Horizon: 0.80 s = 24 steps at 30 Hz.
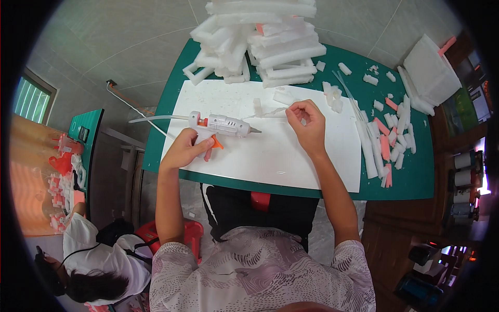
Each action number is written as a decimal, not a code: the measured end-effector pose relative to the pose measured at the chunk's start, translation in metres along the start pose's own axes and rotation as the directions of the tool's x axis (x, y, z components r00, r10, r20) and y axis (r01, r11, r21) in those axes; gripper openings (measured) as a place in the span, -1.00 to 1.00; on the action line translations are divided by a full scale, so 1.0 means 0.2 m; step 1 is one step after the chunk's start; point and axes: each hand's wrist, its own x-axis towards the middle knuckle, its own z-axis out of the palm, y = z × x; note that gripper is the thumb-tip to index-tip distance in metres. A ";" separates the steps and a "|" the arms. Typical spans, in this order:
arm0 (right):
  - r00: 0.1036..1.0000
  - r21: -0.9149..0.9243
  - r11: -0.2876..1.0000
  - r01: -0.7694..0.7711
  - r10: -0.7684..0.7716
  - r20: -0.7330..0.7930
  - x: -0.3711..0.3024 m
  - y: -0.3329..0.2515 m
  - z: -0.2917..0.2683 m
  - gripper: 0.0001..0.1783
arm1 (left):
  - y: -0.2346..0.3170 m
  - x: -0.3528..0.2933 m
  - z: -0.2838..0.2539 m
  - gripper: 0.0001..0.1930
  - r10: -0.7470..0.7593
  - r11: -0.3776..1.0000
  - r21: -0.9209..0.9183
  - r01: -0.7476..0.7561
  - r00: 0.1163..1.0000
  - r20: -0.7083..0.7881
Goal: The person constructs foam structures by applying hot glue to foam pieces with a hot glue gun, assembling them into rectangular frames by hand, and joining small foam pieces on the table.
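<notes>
In my left hand point(187, 148) is a white glue gun point(221, 125) with an orange trigger. Its nozzle points right, over a white board point(249, 166), and a clear glue stick point(156, 119) sticks out of its back end. My right hand point(307, 124) is closed in a pinch above the board, right of the nozzle. A thin whitish strip point(274, 113) runs up to its fingertips; whether they grip it, I cannot tell. Small white foam pieces point(258, 107) lie just beyond the nozzle, with another foam block point(285, 97) behind the right hand.
Tall stacks of white foam frames point(288, 54) stand at the table's back. White and pink foam strips point(384, 140) and several clear glue sticks point(343, 86) lie on the green table point(416, 177) at right. Another person point(99, 255) works at a second table, lower left.
</notes>
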 end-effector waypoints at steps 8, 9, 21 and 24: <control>0.981 -0.253 0.950 0.181 -0.194 -0.026 0.02 -0.04 -0.02 -0.93 | -0.02 -0.06 -0.04 -0.76 0.035 0.995 0.103 -0.015 0.981 -0.190; 0.984 -0.244 0.956 0.166 -0.177 -0.024 0.02 -0.03 -0.02 -0.93 | -0.03 -0.06 -0.03 -0.76 0.047 0.998 0.052 -0.037 0.977 -0.210; 0.998 -0.005 0.999 -0.044 0.044 -0.033 0.03 0.04 -0.04 -0.90 | -0.07 -0.12 -0.04 -0.73 0.045 0.996 -0.056 -0.065 0.949 -0.311; 0.992 0.128 0.991 -0.030 0.045 -0.120 0.04 0.04 -0.06 -0.92 | -0.05 -0.09 -0.03 -0.71 -0.010 0.998 -0.058 -0.009 0.949 -0.315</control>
